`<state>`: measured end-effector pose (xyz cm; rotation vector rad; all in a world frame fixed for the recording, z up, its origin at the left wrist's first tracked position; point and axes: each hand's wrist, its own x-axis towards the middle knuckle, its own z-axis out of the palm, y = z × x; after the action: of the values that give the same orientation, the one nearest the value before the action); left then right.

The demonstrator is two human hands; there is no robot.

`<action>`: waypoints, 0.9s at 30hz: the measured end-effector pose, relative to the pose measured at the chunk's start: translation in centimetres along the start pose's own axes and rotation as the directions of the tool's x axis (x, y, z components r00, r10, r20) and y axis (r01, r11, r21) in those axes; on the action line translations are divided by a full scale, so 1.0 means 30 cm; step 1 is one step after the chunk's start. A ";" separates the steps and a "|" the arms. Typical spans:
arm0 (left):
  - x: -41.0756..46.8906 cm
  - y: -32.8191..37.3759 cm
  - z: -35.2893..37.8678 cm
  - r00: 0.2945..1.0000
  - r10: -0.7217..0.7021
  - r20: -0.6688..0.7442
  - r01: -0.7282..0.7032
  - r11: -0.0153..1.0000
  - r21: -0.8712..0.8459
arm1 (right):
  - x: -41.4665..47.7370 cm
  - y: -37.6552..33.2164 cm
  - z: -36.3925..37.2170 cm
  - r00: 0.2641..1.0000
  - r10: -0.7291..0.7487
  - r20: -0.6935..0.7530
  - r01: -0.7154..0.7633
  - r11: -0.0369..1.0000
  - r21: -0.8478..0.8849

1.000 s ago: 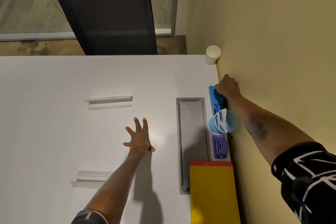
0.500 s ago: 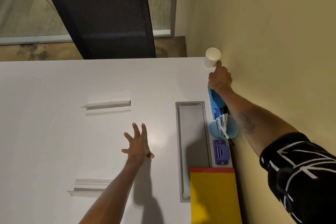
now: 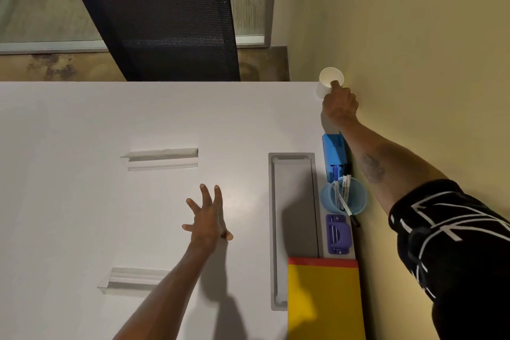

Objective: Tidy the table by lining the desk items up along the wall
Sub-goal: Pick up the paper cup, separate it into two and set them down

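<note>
White table [image 3: 110, 124]; white paper cup [image 3: 325, 83] upright, right hand [image 3: 340, 105] touching rim.

Right hand [image 3: 340, 104] hid paper cup's [image 3: 325, 83] near side; grip unclear. Yellow folder [image 3: 323, 303] cut by bottom edge. Marker [image 3: 342, 190] labels unreadable.
</note>
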<state>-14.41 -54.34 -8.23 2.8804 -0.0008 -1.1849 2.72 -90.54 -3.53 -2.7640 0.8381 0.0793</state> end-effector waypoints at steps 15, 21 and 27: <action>-0.018 0.000 -0.010 1.000 0.013 -0.011 -0.013 1.000 -0.002 | -0.050 -0.051 -0.032 0.999 -0.004 -0.047 0.006 0.999 0.039; -0.043 0.003 -0.023 1.000 0.021 -0.015 -0.021 1.000 -0.010 | -0.159 -0.090 -0.078 0.999 0.008 -0.033 -0.005 0.996 0.092; -0.059 -0.007 -0.025 1.000 0.027 0.000 -0.026 0.995 -0.094 | -0.304 -0.085 -0.104 0.998 -0.049 -0.045 0.052 0.996 0.067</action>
<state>-15.15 -54.09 -6.45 2.7894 0.0165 -1.1497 -3.53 -84.36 1.19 -2.7295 0.7657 -0.0183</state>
